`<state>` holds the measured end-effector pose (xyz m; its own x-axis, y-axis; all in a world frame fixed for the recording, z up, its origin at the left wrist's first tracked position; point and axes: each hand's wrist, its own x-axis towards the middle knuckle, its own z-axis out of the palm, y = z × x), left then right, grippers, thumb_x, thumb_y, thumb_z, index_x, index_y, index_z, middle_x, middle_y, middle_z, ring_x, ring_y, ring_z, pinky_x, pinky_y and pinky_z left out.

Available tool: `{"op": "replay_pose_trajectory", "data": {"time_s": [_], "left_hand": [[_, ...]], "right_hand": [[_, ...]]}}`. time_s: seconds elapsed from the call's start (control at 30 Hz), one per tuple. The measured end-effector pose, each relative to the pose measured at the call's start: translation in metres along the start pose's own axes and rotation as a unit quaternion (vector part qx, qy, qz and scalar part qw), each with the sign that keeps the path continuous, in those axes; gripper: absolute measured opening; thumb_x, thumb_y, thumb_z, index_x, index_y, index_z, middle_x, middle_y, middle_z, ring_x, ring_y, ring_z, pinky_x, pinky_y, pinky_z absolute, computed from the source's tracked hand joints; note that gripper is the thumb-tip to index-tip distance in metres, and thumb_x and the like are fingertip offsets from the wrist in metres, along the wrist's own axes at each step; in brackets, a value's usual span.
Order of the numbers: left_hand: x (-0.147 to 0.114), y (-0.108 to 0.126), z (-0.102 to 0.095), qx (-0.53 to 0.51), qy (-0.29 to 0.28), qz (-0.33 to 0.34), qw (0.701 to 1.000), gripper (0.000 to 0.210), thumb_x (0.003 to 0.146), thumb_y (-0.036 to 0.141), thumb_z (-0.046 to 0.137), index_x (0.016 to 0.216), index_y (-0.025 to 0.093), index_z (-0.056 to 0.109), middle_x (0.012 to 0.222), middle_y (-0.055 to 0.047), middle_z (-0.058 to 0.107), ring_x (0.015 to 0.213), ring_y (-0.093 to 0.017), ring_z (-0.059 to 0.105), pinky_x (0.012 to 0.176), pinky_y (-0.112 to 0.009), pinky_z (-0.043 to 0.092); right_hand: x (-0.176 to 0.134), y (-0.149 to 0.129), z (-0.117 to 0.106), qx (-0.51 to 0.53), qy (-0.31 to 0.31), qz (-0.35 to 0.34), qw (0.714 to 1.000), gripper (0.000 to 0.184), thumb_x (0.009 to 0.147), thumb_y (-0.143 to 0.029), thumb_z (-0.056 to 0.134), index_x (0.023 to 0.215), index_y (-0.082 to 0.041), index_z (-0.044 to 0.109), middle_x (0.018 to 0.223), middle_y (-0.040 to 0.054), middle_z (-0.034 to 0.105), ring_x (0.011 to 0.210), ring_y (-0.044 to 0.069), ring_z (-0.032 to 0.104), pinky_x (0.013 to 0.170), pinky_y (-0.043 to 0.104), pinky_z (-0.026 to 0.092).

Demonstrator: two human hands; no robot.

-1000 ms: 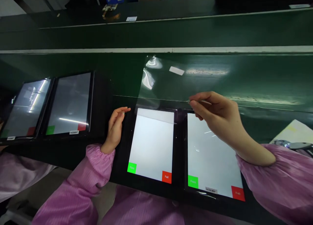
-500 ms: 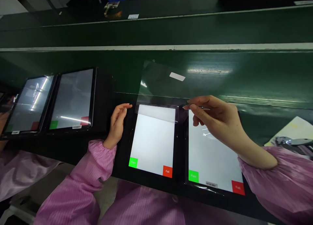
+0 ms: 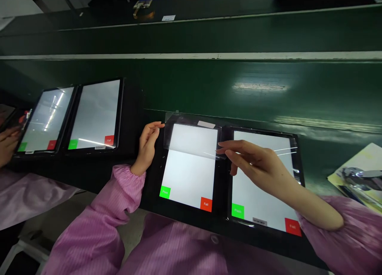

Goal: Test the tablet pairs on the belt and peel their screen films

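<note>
A clear film sheet [image 3: 191, 141] with a white label [image 3: 206, 124] near its far edge overlaps the upper part of a lit tablet [image 3: 188, 171]. My left hand [image 3: 147, 145] has curled fingers, with the fingertips at the sheet's left edge. My right hand [image 3: 253, 159] pinches at the sheet's right edge, above the gap between two tablets. Part of a second lit tablet [image 3: 256, 195] is hidden under that hand. Both screens show a green Pass box and a red Fail box.
Two more lit tablets [image 3: 95, 116] [image 3: 49, 117] lie to the left, beside another person's hand [image 3: 8, 143]. On the right are a yellowish sheet [image 3: 368, 159] and a shiny metal object [image 3: 359, 175]. A pale strip [image 3: 191, 56] crosses the green bench.
The clear sheet has come down and towards me, and covers more of the tablet's upper screen. My right hand has lowered with it. My left hand stays beside the tablet.
</note>
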<state>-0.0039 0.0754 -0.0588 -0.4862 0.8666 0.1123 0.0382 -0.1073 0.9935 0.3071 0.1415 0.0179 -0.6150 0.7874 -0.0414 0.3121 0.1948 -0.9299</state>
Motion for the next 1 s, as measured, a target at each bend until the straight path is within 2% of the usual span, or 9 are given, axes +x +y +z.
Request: {"op": "replay_pose_trajectory", "data": {"time_s": [0.13,0.27,0.3,0.37,0.47,0.57,0.67,0.83,1.0], "left_hand": [[-0.002,0.006,0.003,-0.002,-0.002,-0.009,1.000,0.033,0.094,0.045,0.074,0.120,0.025,0.070,0.122,-0.006,0.074,0.125,-0.024,0.066,0.116,-0.041,0.046],[-0.019,0.014,-0.001,-0.011,-0.024,-0.049,0.998,0.032,0.099,0.046,0.066,0.124,0.026,0.068,0.134,-0.007,0.071,0.139,-0.026,0.060,0.124,-0.047,0.040],[-0.026,0.016,-0.004,-0.012,-0.032,-0.058,0.998,0.032,0.101,0.046,0.064,0.126,0.027,0.067,0.138,-0.007,0.069,0.142,-0.027,0.057,0.126,-0.049,0.038],[-0.045,0.019,-0.014,-0.010,-0.059,-0.069,0.996,0.036,0.099,0.045,0.068,0.132,0.029,0.065,0.147,-0.007,0.065,0.150,-0.028,0.050,0.130,-0.050,0.034],[-0.077,0.024,-0.034,-0.009,-0.124,-0.073,0.990,0.061,0.086,0.041,0.084,0.142,0.031,0.061,0.159,-0.007,0.056,0.158,-0.032,0.039,0.133,-0.052,0.030],[-0.102,0.025,-0.053,0.019,-0.202,-0.082,0.976,0.083,0.082,0.038,0.088,0.155,0.035,0.049,0.172,-0.008,0.037,0.162,-0.037,0.029,0.135,-0.059,0.024],[-0.110,0.021,-0.064,0.094,-0.230,-0.086,0.965,0.091,0.082,0.033,0.089,0.159,0.039,0.042,0.178,-0.006,0.021,0.165,-0.039,0.018,0.135,-0.064,0.016],[-0.092,0.018,-0.059,0.020,-0.182,-0.043,0.982,0.076,0.088,0.046,0.082,0.155,0.040,0.048,0.174,-0.007,0.034,0.164,-0.038,0.023,0.134,-0.064,0.021],[-0.074,0.024,-0.035,0.115,-0.127,-0.074,0.982,0.065,0.090,0.044,0.080,0.149,0.038,0.053,0.168,-0.005,0.044,0.161,-0.034,0.033,0.131,-0.061,0.032]], "right_hand": [[-0.014,0.000,0.009,-0.035,-0.042,-0.002,0.999,0.029,0.109,-0.041,0.054,0.127,-0.023,0.068,0.106,0.0043,0.080,0.056,0.012,0.071,0.058,0.025,0.060],[-0.046,-0.007,0.020,-0.145,-0.137,-0.063,0.978,0.038,0.112,-0.035,0.045,0.147,-0.024,0.057,0.077,-0.0025,0.077,0.054,0.017,0.072,0.047,0.025,0.054],[-0.057,-0.009,0.021,-0.176,-0.170,-0.091,0.965,0.041,0.113,-0.033,0.044,0.152,-0.026,0.054,0.081,-0.0026,0.079,0.057,0.017,0.074,0.047,0.025,0.054],[-0.082,-0.007,0.019,-0.227,-0.199,-0.156,0.940,0.045,0.114,-0.029,0.042,0.158,-0.030,0.048,0.111,-0.0005,0.081,0.074,0.017,0.079,0.057,0.025,0.061],[-0.116,0.010,0.010,-0.307,-0.125,-0.246,0.911,0.045,0.113,-0.031,0.044,0.158,-0.031,0.051,0.140,0.0014,0.071,0.105,0.019,0.078,0.083,0.029,0.065],[-0.136,0.031,0.003,-0.415,-0.031,-0.282,0.865,0.039,0.110,-0.040,0.049,0.144,-0.030,0.066,0.146,0.0068,0.067,0.115,0.029,0.072,0.085,0.041,0.062],[-0.146,0.038,0.000,-0.488,0.017,-0.283,0.825,0.034,0.110,-0.040,0.049,0.129,-0.029,0.075,0.149,0.0115,0.063,0.117,0.034,0.067,0.088,0.050,0.054],[-0.151,0.029,-0.007,-0.424,0.088,-0.222,0.874,0.030,0.107,-0.024,0.051,0.129,-0.025,0.072,0.148,0.0121,0.062,0.122,0.030,0.062,0.095,0.045,0.050],[-0.146,0.033,-0.011,-0.441,0.120,-0.193,0.868,0.027,0.108,-0.025,0.053,0.129,-0.023,0.070,0.145,0.0138,0.062,0.123,0.032,0.059,0.094,0.046,0.049]]}}
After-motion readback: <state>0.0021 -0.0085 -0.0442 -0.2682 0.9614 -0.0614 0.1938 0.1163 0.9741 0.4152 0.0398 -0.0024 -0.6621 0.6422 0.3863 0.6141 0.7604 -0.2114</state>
